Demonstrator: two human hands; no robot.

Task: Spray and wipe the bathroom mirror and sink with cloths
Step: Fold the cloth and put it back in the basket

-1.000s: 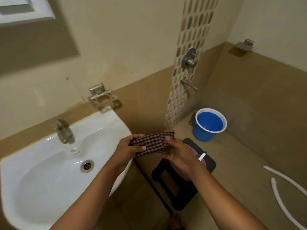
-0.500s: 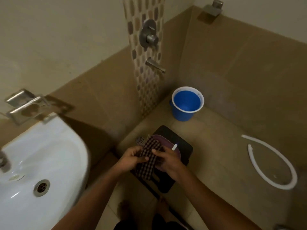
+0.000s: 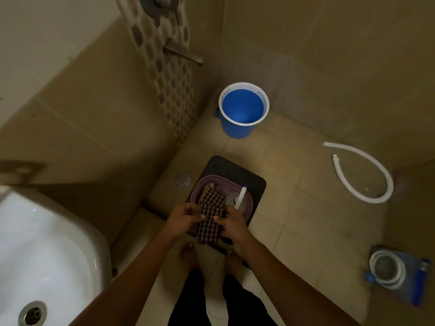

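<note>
Fingers [image 3: 202,217] of left hand [image 3: 183,220] and right hand [image 3: 231,223] being pinched on checkered cloth [image 3: 210,214]. Cloth being held just above purple basin [image 3: 247,201]. White spray bottle [image 3: 240,196] lying in basin. Basin sitting on black stool [image 3: 256,182]. White sink [image 3: 47,255] left of basin.

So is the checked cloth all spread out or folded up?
Folded up. The checked cloth hangs as a narrow, thick strip between the left hand and right hand, which both pinch it.
</note>
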